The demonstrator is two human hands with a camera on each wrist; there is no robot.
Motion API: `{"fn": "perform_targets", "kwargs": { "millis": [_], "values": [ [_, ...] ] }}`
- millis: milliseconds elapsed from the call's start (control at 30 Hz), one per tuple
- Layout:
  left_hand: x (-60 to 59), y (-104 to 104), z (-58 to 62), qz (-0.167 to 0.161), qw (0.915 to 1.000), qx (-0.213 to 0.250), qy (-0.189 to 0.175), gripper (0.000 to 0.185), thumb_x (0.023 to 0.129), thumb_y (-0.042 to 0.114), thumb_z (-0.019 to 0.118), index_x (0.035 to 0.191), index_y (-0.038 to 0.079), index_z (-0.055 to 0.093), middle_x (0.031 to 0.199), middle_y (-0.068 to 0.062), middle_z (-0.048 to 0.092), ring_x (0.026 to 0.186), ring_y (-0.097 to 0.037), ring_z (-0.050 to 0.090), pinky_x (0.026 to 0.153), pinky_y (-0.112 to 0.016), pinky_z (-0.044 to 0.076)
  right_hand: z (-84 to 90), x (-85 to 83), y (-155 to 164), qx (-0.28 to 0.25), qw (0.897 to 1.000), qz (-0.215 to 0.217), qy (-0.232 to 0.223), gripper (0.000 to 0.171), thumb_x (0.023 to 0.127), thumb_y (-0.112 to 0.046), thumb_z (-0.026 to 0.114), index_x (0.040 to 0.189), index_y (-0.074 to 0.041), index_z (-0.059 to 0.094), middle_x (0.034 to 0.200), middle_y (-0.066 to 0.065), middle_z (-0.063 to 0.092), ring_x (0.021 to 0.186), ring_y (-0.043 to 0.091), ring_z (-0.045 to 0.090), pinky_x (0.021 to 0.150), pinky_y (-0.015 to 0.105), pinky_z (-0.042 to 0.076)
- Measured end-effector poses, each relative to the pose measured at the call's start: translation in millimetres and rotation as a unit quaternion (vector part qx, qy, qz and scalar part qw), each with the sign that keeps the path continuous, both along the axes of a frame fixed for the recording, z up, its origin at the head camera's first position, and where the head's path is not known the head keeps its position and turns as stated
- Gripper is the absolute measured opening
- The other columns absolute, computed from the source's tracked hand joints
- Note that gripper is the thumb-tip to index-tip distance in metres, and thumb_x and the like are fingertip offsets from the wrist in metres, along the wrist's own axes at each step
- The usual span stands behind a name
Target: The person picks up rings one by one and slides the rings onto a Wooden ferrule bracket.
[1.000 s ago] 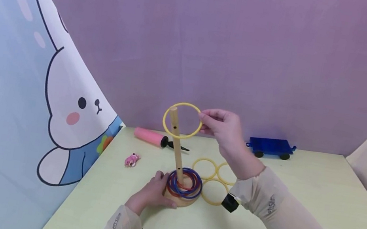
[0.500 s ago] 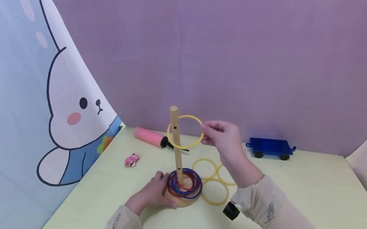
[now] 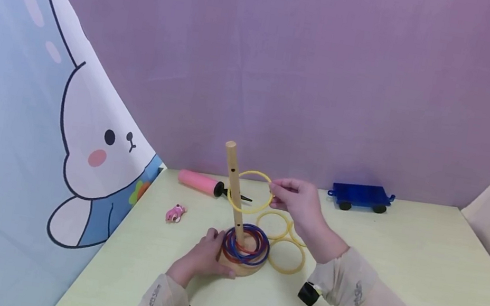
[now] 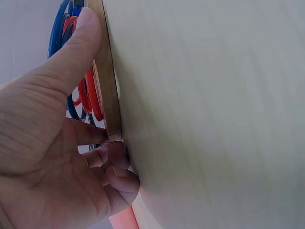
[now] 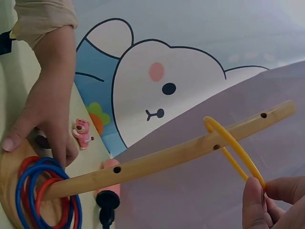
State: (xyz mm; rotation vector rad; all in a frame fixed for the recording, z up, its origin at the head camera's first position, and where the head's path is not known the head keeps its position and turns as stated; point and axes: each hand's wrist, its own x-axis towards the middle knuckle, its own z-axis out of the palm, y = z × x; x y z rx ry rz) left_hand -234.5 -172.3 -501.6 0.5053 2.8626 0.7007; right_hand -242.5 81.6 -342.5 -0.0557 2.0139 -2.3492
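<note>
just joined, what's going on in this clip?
A person is stacking rings on a wooden peg stand. The right hand pinches a yellow ring that is around the peg, partway down. The left hand holds the round wooden base steady on the table. Red and blue rings lie around the peg on the base. Three more yellow rings lie on the table beside it.

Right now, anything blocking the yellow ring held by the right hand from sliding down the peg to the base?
Nothing visible. The yellow ring pinched by the right hand is already around the wooden peg. Below it the peg is bare down to the red and blue rings on the base, which the left hand grips.
</note>
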Motion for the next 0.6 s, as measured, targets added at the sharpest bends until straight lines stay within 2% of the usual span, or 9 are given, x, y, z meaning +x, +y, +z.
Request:
{"fn": "perform_targets", "kwargs": {
  "millis": [133, 433, 600],
  "values": [
    [-0.6, -1.0, -3.5, -0.004, 1.0000, 0.000, 0.004, 0.114, 0.066, 0.058, 0.083, 0.150, 0.001, 0.032, 0.130, -0.021, 0.038, 0.115, -0.037, 0.046, 0.097, -0.053, 0.043, -13.8, -0.1, -0.3, -0.004, 1.000, -0.001, -0.005, 0.025, 0.093, -0.005, 0.065, 0.111, 0.013, 0.063, 0.080, 0.006, 0.063, 0.062, 0.012, 0.062, 0.062, 0.026, 0.057],
    [-0.1, 1.2, 0.5, 0.005, 1.0000, -0.001, 0.003, 0.114, 0.066, 0.057, 0.084, 0.151, 0.003, 0.030, 0.132, -0.021, 0.037, 0.118, -0.038, 0.045, 0.099, -0.053, 0.042, -45.6, -1.3, -1.5, -0.005, 1.000, -0.005, -0.028, 0.023, 0.091, -0.002, 0.066, 0.109, 0.013, 0.063, 0.087, 0.015, 0.064, 0.062, 0.012, 0.061, 0.063, 0.026, 0.057],
    [2.2, 2.2, 2.0, 0.006, 1.0000, -0.001, -0.001, 0.114, 0.065, 0.055, 0.085, 0.151, 0.004, 0.030, 0.131, -0.021, 0.038, 0.117, -0.038, 0.045, 0.098, -0.053, 0.042, -63.9, 0.4, -3.0, 0.002, 0.999, -0.004, -0.043, 0.023, 0.091, -0.002, 0.066, 0.109, 0.013, 0.063, 0.082, 0.010, 0.065, 0.062, 0.013, 0.061, 0.063, 0.027, 0.057]
  ]
}}
